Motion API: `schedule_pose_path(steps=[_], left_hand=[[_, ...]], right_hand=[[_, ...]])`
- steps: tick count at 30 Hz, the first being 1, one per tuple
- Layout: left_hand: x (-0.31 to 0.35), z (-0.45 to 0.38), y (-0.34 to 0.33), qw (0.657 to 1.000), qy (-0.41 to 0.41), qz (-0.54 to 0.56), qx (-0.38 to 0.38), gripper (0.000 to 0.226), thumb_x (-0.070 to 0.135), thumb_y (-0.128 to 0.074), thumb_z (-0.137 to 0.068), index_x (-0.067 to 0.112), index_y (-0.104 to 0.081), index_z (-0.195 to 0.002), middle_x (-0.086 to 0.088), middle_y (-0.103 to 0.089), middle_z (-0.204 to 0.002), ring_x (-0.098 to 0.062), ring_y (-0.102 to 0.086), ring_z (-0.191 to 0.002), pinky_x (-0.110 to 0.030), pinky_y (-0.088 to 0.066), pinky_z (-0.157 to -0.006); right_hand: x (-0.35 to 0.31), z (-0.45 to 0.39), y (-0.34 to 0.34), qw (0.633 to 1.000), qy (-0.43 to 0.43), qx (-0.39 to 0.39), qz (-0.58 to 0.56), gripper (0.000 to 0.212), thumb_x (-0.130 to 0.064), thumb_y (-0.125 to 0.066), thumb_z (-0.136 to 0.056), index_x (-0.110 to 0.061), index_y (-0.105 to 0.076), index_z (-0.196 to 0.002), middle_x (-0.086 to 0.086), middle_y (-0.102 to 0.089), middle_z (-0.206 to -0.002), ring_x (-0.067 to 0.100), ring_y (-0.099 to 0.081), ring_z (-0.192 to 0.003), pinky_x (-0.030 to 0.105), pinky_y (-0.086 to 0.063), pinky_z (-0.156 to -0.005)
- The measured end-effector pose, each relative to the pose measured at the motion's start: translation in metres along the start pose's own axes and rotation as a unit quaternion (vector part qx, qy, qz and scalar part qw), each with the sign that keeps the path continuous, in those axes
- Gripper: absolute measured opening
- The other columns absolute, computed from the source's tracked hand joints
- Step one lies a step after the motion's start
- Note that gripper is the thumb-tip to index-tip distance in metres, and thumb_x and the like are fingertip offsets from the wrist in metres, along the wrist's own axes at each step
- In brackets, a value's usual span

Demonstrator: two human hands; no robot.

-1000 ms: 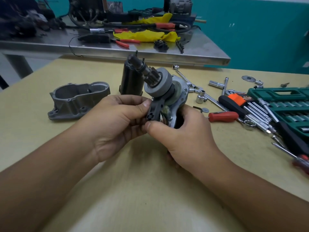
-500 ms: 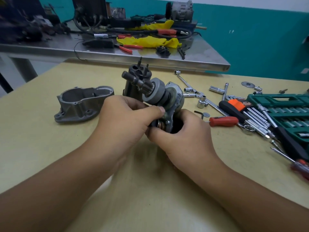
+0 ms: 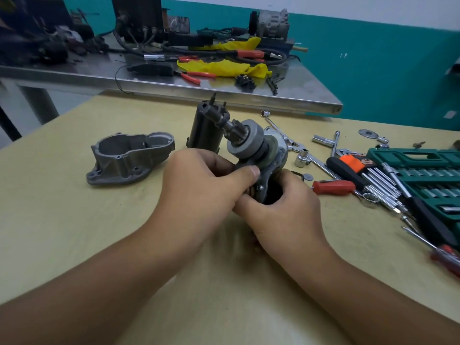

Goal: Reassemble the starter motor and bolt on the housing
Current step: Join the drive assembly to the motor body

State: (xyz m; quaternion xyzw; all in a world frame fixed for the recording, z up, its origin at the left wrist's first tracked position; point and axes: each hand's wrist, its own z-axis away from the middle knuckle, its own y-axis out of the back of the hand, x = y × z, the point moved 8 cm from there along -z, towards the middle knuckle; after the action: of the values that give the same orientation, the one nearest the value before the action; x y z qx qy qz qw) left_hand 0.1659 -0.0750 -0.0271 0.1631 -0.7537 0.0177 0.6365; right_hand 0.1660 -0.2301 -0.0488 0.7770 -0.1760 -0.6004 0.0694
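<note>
Both hands hold the starter motor assembly point(image 3: 251, 145) above the yellow table point(image 3: 74, 232); its pinion gear and grey drive collar point up and to the left. My left hand point(image 3: 201, 185) grips its left side, the thumb pressed on the lever below the collar. My right hand point(image 3: 281, 210) cups the round body from below and the right, hiding most of it. The grey cast housing point(image 3: 129, 158) lies apart on the table to the left, open side up. A black cylindrical motor body point(image 3: 204, 128) stands upright just behind the assembly.
Loose sockets, wrenches and a red-handled screwdriver point(image 3: 333, 187) lie right of my hands. A green socket set case point(image 3: 428, 175) sits at the right edge. A steel bench point(image 3: 174, 88) with cables, pliers and yellow cloth stands behind the table.
The assembly has been turned so the pinion points further left and the black lever is now covered by my left thumb. The view has shifted down slightly.
</note>
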Motion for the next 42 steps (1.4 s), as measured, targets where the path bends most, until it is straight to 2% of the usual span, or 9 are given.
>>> schedule_pose_path(steps=[5,11,14,18,27,33,35,38,42], left_hand=[[0.009,0.004,-0.003,0.997,-0.063,-0.045,0.013,0.018,0.025,-0.085,-0.081,0.019,-0.073,-0.068,0.006,-0.072,-0.06,-0.007,-0.069,-0.055,-0.025,-0.057,-0.053],[0.008,-0.011,0.007,0.994,-0.071,-0.081,-0.027,0.017,0.027,-0.079,-0.087,0.016,-0.075,-0.074,0.0,-0.073,-0.064,-0.017,-0.072,-0.063,-0.041,-0.061,-0.064],[0.01,-0.023,0.022,0.986,-0.091,-0.121,-0.066,0.012,0.027,-0.074,-0.09,0.02,-0.076,-0.08,0.004,-0.074,-0.068,-0.011,-0.07,-0.065,-0.032,-0.059,-0.064],[0.015,-0.04,0.046,0.966,-0.119,-0.21,-0.092,0.01,0.032,-0.068,-0.092,0.027,-0.07,-0.083,0.015,-0.071,-0.074,0.001,-0.064,-0.069,-0.019,-0.045,-0.056],[0.002,-0.071,0.088,0.926,-0.125,-0.329,-0.135,0.012,0.032,-0.065,-0.095,0.031,-0.067,-0.084,0.008,-0.064,-0.072,0.003,-0.06,-0.07,-0.029,-0.042,-0.058],[-0.001,-0.076,0.091,0.912,-0.155,-0.36,-0.124,0.016,0.032,-0.065,-0.096,0.033,-0.064,-0.08,0.006,-0.065,-0.073,0.006,-0.058,-0.069,-0.025,-0.038,-0.057],[0.0,-0.076,0.089,0.909,-0.169,-0.358,-0.129,0.016,0.032,-0.066,-0.095,0.031,-0.065,-0.079,0.007,-0.063,-0.07,0.005,-0.057,-0.068,-0.024,-0.037,-0.056],[0.0,-0.072,0.08,0.903,-0.182,-0.359,-0.153,0.016,0.034,-0.066,-0.094,0.026,-0.068,-0.081,0.008,-0.063,-0.07,-0.001,-0.058,-0.068,-0.026,-0.038,-0.058],[0.003,-0.065,0.069,0.888,-0.208,-0.369,-0.178,0.014,0.034,-0.068,-0.094,0.026,-0.068,-0.082,0.009,-0.063,-0.077,-0.007,-0.059,-0.073,-0.036,-0.05,-0.066]], right_hand=[[0.008,0.002,-0.003,0.998,-0.033,-0.038,-0.037,0.039,-0.059,-0.078,-0.058,-0.043,-0.061,-0.089,-0.01,-0.074,-0.078,0.016,-0.072,-0.058,0.041,-0.061,-0.051],[0.0,0.003,-0.009,0.985,-0.037,-0.164,-0.025,0.055,-0.062,-0.089,-0.056,-0.045,-0.063,-0.101,-0.013,-0.075,-0.094,0.016,-0.072,-0.055,0.025,-0.049,-0.041],[0.0,0.001,0.002,0.984,-0.03,-0.177,-0.014,0.057,-0.059,-0.089,-0.059,-0.04,-0.068,-0.108,-0.016,-0.072,-0.105,0.025,-0.066,-0.043,0.031,-0.048,-0.036],[0.008,-0.024,0.031,0.997,0.018,-0.078,-0.011,0.007,-0.021,-0.07,-0.096,-0.028,-0.072,-0.097,-0.006,-0.073,-0.091,0.019,-0.06,-0.04,0.03,-0.047,-0.039],[0.018,-0.037,0.027,0.991,0.048,-0.108,0.064,0.014,-0.012,-0.077,-0.09,-0.022,-0.075,-0.08,-0.004,-0.072,-0.067,0.014,-0.058,-0.038,0.021,-0.045,-0.041],[0.007,-0.03,0.016,0.971,0.124,-0.107,0.172,0.012,-0.02,-0.087,-0.078,-0.022,-0.076,-0.075,-0.013,-0.068,-0.065,0.002,-0.061,-0.065,0.008,-0.043,-0.059],[0.004,-0.035,0.015,0.953,0.146,-0.098,0.246,0.017,-0.011,-0.083,-0.081,-0.025,-0.078,-0.089,-0.017,-0.07,-0.085,0.002,-0.061,-0.076,0.005,-0.039,-0.069],[0.008,-0.05,0.01,0.901,0.126,-0.113,0.399,0.036,-0.03,-0.071,-0.092,-0.029,-0.066,-0.128,-0.009,-0.062,-0.128,0.013,-0.057,-0.112,0.025,-0.041,-0.092],[0.016,-0.051,-0.001,0.855,0.085,-0.165,0.485,0.032,-0.043,-0.056,-0.1,-0.031,-0.066,-0.129,-0.006,-0.063,-0.123,0.026,-0.054,-0.116,0.044,-0.048,-0.098]])
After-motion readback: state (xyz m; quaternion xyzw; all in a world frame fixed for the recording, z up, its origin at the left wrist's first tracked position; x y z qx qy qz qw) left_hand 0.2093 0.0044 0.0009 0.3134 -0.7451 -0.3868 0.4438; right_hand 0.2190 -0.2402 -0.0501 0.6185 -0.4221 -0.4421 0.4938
